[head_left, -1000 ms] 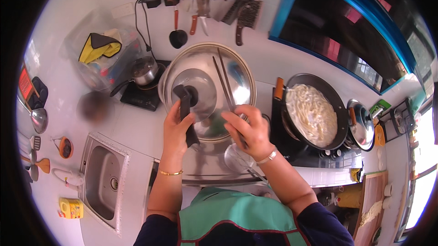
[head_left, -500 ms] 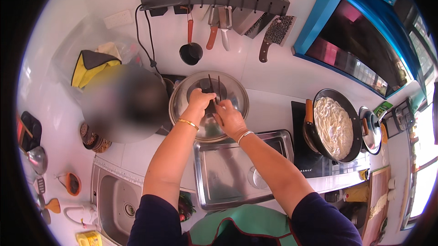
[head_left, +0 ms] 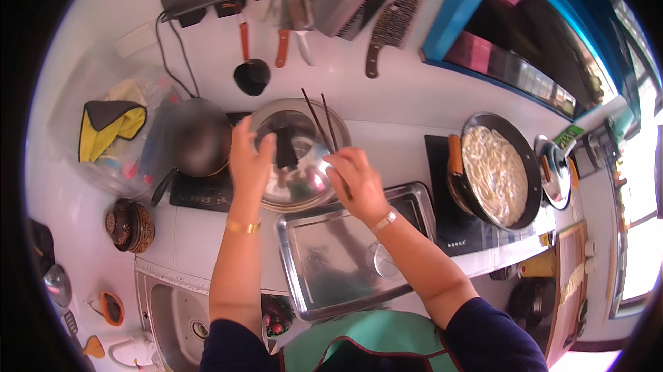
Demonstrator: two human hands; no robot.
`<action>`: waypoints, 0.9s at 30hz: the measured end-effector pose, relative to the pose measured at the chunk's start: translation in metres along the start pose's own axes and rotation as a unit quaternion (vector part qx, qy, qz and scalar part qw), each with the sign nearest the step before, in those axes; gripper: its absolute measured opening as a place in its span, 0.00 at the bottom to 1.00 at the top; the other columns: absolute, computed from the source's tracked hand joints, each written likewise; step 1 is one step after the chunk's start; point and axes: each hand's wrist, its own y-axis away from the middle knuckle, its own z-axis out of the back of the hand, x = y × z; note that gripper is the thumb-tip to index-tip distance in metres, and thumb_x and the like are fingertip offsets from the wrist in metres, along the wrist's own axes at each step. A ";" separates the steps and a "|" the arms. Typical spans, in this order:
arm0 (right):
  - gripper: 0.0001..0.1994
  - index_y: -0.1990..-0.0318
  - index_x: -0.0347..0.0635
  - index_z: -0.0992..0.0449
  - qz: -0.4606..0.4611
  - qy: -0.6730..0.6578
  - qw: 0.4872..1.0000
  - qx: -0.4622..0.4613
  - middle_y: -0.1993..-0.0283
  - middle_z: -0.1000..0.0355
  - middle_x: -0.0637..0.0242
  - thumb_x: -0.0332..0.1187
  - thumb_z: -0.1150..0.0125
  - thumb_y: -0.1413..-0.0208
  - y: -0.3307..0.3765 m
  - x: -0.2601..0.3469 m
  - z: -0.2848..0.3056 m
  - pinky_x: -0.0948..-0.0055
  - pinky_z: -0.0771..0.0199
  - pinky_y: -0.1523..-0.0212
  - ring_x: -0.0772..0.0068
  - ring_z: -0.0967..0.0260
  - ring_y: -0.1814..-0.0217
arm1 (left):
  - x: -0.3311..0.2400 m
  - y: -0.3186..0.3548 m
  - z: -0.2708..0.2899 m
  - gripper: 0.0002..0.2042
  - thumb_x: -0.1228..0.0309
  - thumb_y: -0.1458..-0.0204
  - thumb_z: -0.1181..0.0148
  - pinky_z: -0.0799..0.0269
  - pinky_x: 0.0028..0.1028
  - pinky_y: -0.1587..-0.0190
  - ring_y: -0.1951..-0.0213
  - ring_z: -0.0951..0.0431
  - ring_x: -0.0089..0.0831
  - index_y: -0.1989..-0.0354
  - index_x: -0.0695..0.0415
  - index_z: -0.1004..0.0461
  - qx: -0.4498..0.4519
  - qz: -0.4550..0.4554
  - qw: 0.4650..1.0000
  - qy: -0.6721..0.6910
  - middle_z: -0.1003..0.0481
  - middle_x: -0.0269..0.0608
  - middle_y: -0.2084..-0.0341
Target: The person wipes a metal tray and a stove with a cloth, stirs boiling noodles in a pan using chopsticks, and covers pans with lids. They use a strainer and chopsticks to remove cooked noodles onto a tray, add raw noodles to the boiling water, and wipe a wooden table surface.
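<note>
The left hand [head_left: 250, 161], close against the right half a second ago, now stands apart, fingers loosely spread and seemingly empty, beside the black handle [head_left: 284, 148] of the round metal lid [head_left: 304, 189]. That leaves the chopsticks [head_left: 318, 120] over the lid, pinched in the right hand [head_left: 360, 182] alone. Noodles [head_left: 494, 175] remain in the pan [head_left: 535, 192].

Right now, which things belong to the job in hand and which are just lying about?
In use, by the look of it:
- dark chopsticks, in the right hand
- black-handled lid, beside the open left hand

Apparently idle:
- yellow-and-grey cloth
- brown patterned pot
- hanging cleaver
</note>
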 end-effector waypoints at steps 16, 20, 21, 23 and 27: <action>0.07 0.65 0.35 0.25 0.035 0.077 0.990 -0.111 0.67 0.29 0.60 0.28 0.42 0.50 0.219 0.029 0.351 0.73 0.31 0.68 0.65 0.32 0.66 | -0.251 0.281 -0.101 0.09 0.75 0.43 0.51 0.30 0.24 0.62 0.67 0.25 0.28 0.60 0.66 0.27 0.313 -0.136 0.887 0.312 0.26 0.43 0.68; 0.06 0.66 0.34 0.25 -0.015 0.057 0.986 -0.157 0.68 0.30 0.60 0.23 0.44 0.52 0.256 0.019 0.410 0.74 0.32 0.69 0.66 0.33 0.68 | -0.296 0.340 -0.130 0.10 0.73 0.41 0.53 0.29 0.25 0.61 0.68 0.27 0.26 0.63 0.67 0.28 0.334 -0.114 0.878 0.323 0.27 0.42 0.71; 0.08 0.66 0.36 0.26 0.002 0.059 0.986 -0.157 0.68 0.31 0.60 0.21 0.42 0.57 0.263 0.014 0.420 0.74 0.33 0.73 0.66 0.33 0.72 | -0.299 0.354 -0.139 0.10 0.73 0.41 0.54 0.29 0.24 0.61 0.68 0.27 0.26 0.64 0.67 0.28 0.363 -0.092 0.867 0.330 0.27 0.42 0.71; 0.12 0.65 0.37 0.26 0.011 0.074 0.988 -0.137 0.68 0.31 0.60 0.19 0.40 0.62 0.274 0.004 0.440 0.73 0.33 0.76 0.66 0.33 0.75 | -0.309 0.373 -0.151 0.09 0.75 0.41 0.55 0.28 0.23 0.63 0.69 0.27 0.25 0.64 0.67 0.28 0.411 -0.076 0.846 0.332 0.27 0.42 0.71; 0.15 0.61 0.37 0.25 0.027 0.113 0.977 -0.180 0.65 0.31 0.60 0.21 0.39 0.61 0.284 -0.007 0.463 0.71 0.31 0.73 0.63 0.31 0.71 | -0.330 0.379 -0.166 0.10 0.75 0.41 0.55 0.28 0.24 0.63 0.70 0.26 0.25 0.64 0.68 0.28 0.438 -0.103 0.836 0.314 0.27 0.42 0.71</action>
